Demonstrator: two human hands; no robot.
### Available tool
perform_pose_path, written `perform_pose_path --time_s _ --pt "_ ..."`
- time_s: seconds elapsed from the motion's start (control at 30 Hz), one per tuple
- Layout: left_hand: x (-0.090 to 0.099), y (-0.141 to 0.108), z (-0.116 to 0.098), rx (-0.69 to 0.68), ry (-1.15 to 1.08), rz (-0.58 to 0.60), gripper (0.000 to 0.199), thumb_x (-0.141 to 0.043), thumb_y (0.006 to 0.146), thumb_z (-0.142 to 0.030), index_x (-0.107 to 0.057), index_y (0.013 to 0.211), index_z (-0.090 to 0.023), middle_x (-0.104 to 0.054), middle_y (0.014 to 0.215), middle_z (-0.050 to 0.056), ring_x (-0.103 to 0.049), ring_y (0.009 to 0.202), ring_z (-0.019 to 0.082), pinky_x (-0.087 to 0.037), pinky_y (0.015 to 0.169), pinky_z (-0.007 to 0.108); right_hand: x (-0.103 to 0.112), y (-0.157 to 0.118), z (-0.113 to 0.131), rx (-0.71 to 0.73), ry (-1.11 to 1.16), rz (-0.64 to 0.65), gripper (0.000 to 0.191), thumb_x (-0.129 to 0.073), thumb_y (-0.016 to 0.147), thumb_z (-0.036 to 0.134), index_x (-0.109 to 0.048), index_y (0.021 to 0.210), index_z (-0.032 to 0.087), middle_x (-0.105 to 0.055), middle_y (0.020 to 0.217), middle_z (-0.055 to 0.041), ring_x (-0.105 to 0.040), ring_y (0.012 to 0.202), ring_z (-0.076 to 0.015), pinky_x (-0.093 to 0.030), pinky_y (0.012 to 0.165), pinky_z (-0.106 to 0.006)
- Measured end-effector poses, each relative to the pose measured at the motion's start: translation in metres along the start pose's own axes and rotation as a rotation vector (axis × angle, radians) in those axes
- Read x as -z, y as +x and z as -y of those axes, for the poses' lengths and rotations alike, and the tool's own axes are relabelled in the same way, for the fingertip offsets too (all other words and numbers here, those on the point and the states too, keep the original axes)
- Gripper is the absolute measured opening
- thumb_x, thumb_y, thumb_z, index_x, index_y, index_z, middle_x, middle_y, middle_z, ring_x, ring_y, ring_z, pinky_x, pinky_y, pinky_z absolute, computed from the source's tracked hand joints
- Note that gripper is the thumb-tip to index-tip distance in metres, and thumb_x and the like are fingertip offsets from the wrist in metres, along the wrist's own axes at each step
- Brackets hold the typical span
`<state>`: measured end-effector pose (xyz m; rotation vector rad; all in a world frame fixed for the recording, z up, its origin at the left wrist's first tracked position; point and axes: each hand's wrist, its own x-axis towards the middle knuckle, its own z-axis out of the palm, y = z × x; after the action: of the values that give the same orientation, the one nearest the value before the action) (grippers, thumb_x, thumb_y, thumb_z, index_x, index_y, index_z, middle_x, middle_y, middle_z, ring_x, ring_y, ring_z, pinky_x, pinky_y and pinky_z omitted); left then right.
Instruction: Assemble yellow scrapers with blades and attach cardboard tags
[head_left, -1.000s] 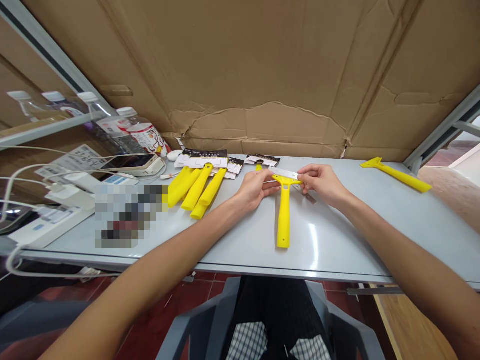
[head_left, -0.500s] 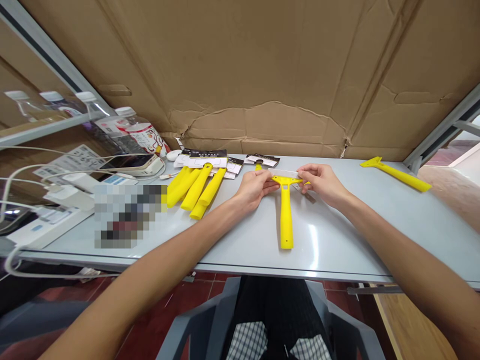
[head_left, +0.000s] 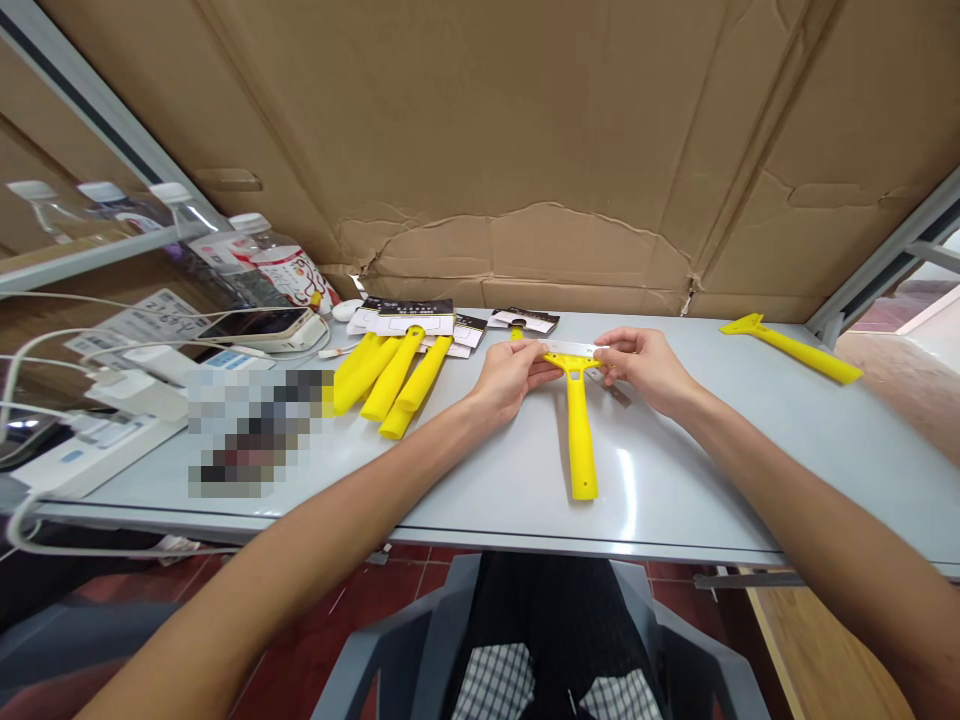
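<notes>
- As I hold it level between my 2 hands, a thin metal blade [head_left: 568,348] lies along the top of a yellow plastic scraper [head_left: 574,362], between my left hand [head_left: 510,380] and my right hand [head_left: 641,372].
- My left hand is closed, its fingers curled, gripping the left end of the blade against the scraper's head. My right hand is closed too, with thumb and fingers pinching the other end. Pinching from both sides seems to keep the blade straight along the head.
- The scraper's handle [head_left: 581,440] runs from between my hands toward me and rests on the table [head_left: 697,480], so the table seems to carry its weight and leave my fingers free for the blade.
- Just past my right fingers, a small dark metal piece [head_left: 609,388] lies on the table. I cannot tell what it is.
- Left of my left hand, at least 3 yellow handles [head_left: 394,378] lie on white cards [head_left: 401,318], within easy reach.
- Far right of my right hand, 1 more yellow scraper [head_left: 787,350] lies on its own.
- Well left of my hands are a phone [head_left: 262,328], a power strip [head_left: 90,450] and plastic bottles [head_left: 274,265].
</notes>
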<state>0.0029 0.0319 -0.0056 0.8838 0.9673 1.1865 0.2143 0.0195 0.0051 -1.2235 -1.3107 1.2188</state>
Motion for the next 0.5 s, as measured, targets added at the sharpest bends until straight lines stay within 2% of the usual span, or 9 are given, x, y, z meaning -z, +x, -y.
perform_pose_path --time_s 0.17,0.3,0.5 --pt "0.0015 -0.0001 0.0014 -0.032 0.004 -0.009 0.013 -0.066 0.091 -0.008 -0.073 0.08 -0.01 -0.082 0.093 0.016 -0.081 0.09 0.024 -0.065 0.095 0.044 -0.0016 -0.0001 0.0016 -0.012 0.044 0.012 0.009 -0.078 0.09 0.02 -0.074 0.097 0.016 -0.072 0.085 -0.0075 -0.063 0.063 -0.0127 -0.055 0.056 -0.027" --pt "0.0019 -0.0004 0.0029 -0.045 0.006 0.016 0.003 -0.068 0.088 -0.009 -0.071 0.087 -0.011 -0.081 0.095 0.016 -0.081 0.093 0.025 -0.065 0.097 0.045 -0.0022 -0.0008 0.003 -0.021 0.08 0.014 0.011 -0.081 0.087 0.019 -0.074 0.094 0.016 -0.072 0.086 -0.0078 -0.064 0.066 -0.0134 -0.055 0.056 -0.026" --pt "-0.0041 -0.0066 -0.0012 -0.061 -0.017 -0.059 0.048 -0.075 0.079 -0.005 -0.051 0.118 -0.02 -0.08 0.087 0.007 -0.082 0.082 0.026 -0.066 0.091 0.049 -0.0015 0.0 0.0005 -0.057 0.119 -0.04 0.012 -0.079 0.086 0.014 -0.073 0.097 0.015 -0.072 0.089 -0.0098 -0.065 0.066 -0.0139 -0.057 0.056 -0.027"
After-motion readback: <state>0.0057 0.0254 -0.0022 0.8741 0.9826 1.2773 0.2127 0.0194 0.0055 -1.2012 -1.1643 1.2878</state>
